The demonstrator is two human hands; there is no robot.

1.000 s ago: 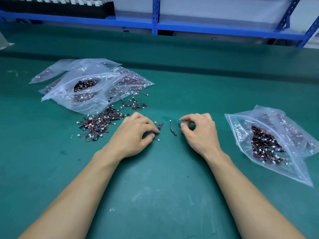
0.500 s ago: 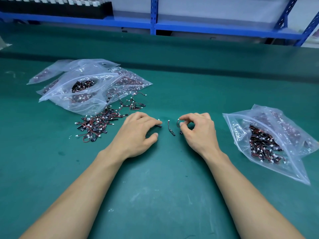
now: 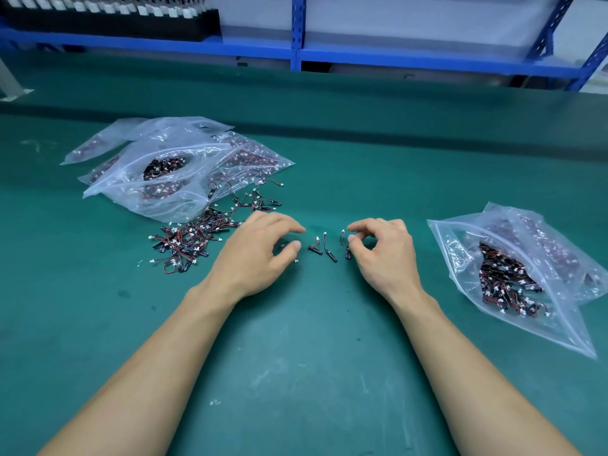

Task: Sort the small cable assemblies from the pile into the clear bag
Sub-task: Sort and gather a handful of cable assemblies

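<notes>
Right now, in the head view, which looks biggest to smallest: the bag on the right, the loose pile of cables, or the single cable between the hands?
1. Bag on the right
2. Loose pile
3. Single cable

All lie at similar depth.

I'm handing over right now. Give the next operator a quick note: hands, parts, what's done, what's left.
Left hand: open, fingers curled over one cable on the mat.
Right hand: pinching a cable assembly at thumb and forefinger.
Two loose assemblies lie between the hands.
Pile sits left, beside the stacked bags.
Clear bag on the right is partly filled.
Left: bag the singled-out pieces, then the pile.
</notes>
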